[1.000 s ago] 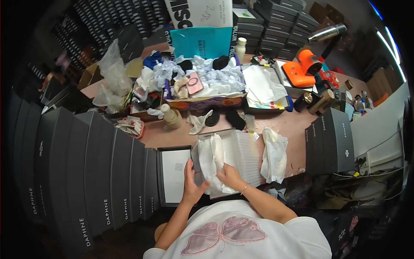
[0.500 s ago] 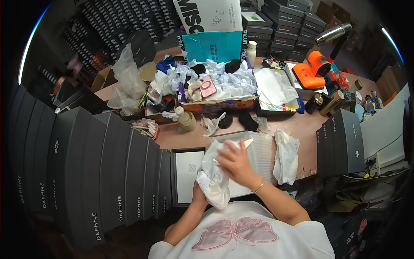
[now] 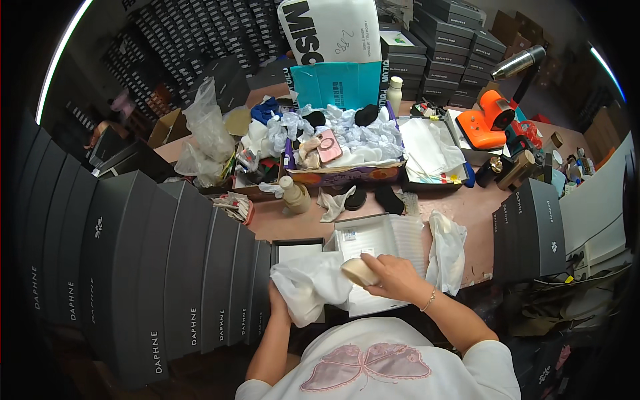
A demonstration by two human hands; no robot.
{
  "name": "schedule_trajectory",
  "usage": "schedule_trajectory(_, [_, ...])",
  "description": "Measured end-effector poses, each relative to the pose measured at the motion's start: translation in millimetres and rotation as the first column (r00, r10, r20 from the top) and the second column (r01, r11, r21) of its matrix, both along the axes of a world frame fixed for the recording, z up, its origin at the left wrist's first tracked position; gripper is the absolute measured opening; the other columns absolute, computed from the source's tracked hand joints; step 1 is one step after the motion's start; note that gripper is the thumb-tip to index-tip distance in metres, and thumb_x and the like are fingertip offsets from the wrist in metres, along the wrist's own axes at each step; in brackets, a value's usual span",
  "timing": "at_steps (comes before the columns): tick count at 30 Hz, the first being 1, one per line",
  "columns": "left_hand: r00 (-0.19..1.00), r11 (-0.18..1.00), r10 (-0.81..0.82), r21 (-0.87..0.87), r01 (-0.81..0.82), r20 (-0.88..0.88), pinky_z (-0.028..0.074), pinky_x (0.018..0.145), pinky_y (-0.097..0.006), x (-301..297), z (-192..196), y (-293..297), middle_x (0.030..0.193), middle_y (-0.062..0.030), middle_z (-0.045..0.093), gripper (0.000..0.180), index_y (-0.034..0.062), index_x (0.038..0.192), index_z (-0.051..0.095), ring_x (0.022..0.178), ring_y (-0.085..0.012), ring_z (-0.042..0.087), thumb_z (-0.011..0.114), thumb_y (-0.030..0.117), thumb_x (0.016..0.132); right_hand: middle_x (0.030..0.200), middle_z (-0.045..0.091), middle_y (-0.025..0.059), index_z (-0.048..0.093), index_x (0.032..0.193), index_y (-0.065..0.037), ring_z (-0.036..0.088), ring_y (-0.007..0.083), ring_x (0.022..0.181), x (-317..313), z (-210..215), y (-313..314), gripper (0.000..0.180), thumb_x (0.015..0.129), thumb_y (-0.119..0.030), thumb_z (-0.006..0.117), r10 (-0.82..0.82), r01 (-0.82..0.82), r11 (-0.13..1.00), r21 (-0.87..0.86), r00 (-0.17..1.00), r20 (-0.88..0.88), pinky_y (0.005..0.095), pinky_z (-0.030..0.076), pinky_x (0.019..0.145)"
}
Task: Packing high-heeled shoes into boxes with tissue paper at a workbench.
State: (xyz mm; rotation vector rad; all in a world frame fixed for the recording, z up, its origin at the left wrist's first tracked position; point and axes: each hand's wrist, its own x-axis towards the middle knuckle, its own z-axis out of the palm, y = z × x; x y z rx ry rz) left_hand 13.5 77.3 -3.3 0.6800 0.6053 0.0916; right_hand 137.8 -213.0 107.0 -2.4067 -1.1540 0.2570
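A cream shoe (image 3: 360,272), of which one end shows, is gripped by my right hand (image 3: 395,279) above the open shoe box. Beside it my left hand (image 3: 280,305) has hold of a crumpled white plastic bag (image 3: 307,287), its fingers mostly hidden behind the film. The shoe's far end meets the bag's edge; I cannot tell whether part is still inside. Beneath them lies the white-lined shoe box (image 3: 377,303) with translucent foam sheeting (image 3: 403,243) over its right side. A second grey box part (image 3: 300,250) sits partly under the bag. Another white-wrapped bundle (image 3: 447,250) lies to the right.
Tall dark shoe boxes (image 3: 180,267) crowd the left, and a shorter stack (image 3: 533,230) stands at right. Behind are a cream bottle (image 3: 295,197), black pads (image 3: 389,200), a carton of crumpled tissue (image 3: 347,175) with a pink phone (image 3: 329,145), and an orange device (image 3: 483,127).
My right hand has drawn the cream shoe into view, lower and to the right. My left hand and the white bag have shifted left, and the bag looks looser.
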Motion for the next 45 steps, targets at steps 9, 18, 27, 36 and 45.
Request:
schedule_trajectory(9, [0.894,-0.283,-0.244,0.854,-0.437,0.377,0.047,0.069,-0.038,14.0,104.4,-23.2,0.079,-0.0101,0.057,0.03,0.0016,0.107,0.056,0.073,-0.0261,0.058,0.064,0.015,0.082,0.107,0.064,0.0144,0.053,0.118,0.003,0.062,0.0195,0.093,37.2,-80.2,-59.9,0.054,0.077,-0.026,0.074,-0.416,0.725,0.582,0.368,0.654,-0.632,0.032,0.051,0.077])
schedule_trajectory(18, [0.823,0.153,-0.517,0.921,0.358,-0.234,0.034,0.107,-0.038,54.2,45.0,-9.3,0.145,-0.0201,0.033,0.078,0.0,0.142,0.031,0.129,-0.0284,0.042,0.066,0.039,0.085,0.092,0.067,0.02,0.055,0.12,-0.002,0.066,0.033,0.081,30.9,9.5,-57.1,0.067,0.07,-0.043,0.072,-0.044,0.017,0.997,-0.074,0.925,-0.377,0.0385,0.051,0.077])
schedule_trajectory(27, [0.843,0.778,-0.539,-0.388,0.495,-0.005,0.049,0.046,-0.025,41.1,35.1,-80.1,0.092,-0.0122,0.063,0.082,0.0037,0.121,0.052,0.059,-0.0137,0.057,0.023,0.073,0.089,0.1,0.059,0.0055,0.059,0.108,-0.011,0.056,0.025,0.101,29.4,-12.8,28.2,0.039,0.074,-0.025,0.07,0.162,-0.223,0.948,0.227,0.953,0.257,0.0449,0.038,0.089])
schedule_trajectory(36, [0.987,0.896,-0.148,-0.43,0.108,-0.061,0.049,0.062,-0.034,15.8,20.8,-105.0,0.086,-0.0108,0.059,0.081,0.0031,0.108,0.055,0.07,-0.022,0.056,0.012,0.07,0.091,0.094,0.059,0.0035,0.06,0.105,-0.012,0.056,0.0213,0.088,-21.4,-74.9,56.3,0.036,0.07,-0.015,0.066,-0.023,-0.048,0.954,0.295,0.972,0.234,0.0357,0.039,0.075])
schedule_trajectory(45, [0.99,0.938,-0.128,-0.33,0.102,-0.057,0.05,0.08,-0.037,2.3,19.4,-128.5,0.11,-0.011,0.058,0.077,0.0063,0.128,0.046,0.095,-0.0229,0.058,0.026,0.07,0.09,0.096,0.059,0.0105,0.062,0.101,-0.005,0.056,0.0296,0.09,-32.3,-62.9,48.4,0.032,0.075,-0.019,0.071,-0.074,0.164,0.952,0.258,0.942,-0.326,0.0399,0.044,0.077])
